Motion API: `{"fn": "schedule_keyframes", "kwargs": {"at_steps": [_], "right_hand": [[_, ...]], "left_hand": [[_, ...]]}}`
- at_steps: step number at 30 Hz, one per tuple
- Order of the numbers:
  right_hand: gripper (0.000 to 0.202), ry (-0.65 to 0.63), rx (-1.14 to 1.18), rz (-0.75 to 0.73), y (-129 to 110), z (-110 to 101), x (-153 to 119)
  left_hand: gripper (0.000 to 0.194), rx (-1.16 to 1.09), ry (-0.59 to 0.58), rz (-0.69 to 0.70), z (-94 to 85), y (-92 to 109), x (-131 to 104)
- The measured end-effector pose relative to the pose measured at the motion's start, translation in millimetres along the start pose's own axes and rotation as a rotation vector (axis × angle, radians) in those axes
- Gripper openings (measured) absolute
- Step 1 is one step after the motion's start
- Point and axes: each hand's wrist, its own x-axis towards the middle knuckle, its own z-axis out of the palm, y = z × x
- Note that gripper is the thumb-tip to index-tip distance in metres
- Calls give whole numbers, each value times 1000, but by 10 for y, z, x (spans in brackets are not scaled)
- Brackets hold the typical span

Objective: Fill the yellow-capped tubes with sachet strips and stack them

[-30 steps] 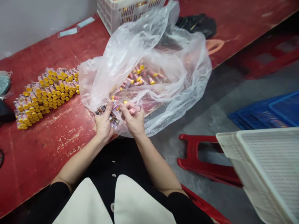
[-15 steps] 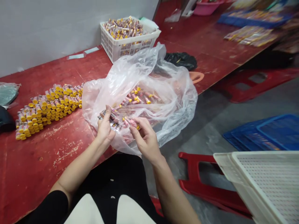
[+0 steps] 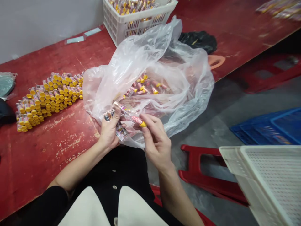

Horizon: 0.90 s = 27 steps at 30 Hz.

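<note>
Pink tube with yellow cap: one, held aloft between both hands at the near side of a clear bag; pinched close to the capped end by thumb and fingers of right hand, presumably to leave the far end free. Printed pieces: several, shiny, gripped under the thumb of left hand and splayed a little, perhaps for easier separation. Contact between tube and pieces: too blurred to tell. Clear bag: spread on red table, mouth slumped wide, apparently for ready reach of loose tubes inside. Stacked tubes: left of the bag, laid in tiers, yellow caps toward the near edge, likely for tidiness and a steady pile. White crate: behind the bag, heaped with yellow-capped items, seemingly set back to spare the working edge. Black bag and orange handle: at the clear bag's far right. Off the table, to the right: red stool, white tray, blue crates.
</note>
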Motion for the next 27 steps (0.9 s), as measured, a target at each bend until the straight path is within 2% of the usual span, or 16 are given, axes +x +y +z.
{"fn": "schedule_keyframes", "kwargs": {"at_steps": [3, 7, 10, 14, 19, 24, 27], "right_hand": [[48, -76, 68, 4, -6, -11, -69], [52, -67, 121, -5, -2, 108, -83], [44, 16, 123, -28, -44, 248, -76], [26, 157, 129, 71, -141, 420, -103], [15, 161, 157, 163, -179, 648, -126], [13, 75, 317, 275, -68, 1052, -1], [14, -10, 435, 352, 107, 1553, 272]], "left_hand": [[53, 66, -51, 2, -117, 28, -87], [66, 157, -100, 37, -266, 15, -156], [70, 193, -110, 63, -335, -5, -232], [69, 113, -7, 38, -389, 6, -367], [71, 62, 136, 68, -534, 50, -397], [71, 11, 169, 94, -773, 224, -192], [57, -113, 257, 112, -997, 398, -41]]}}
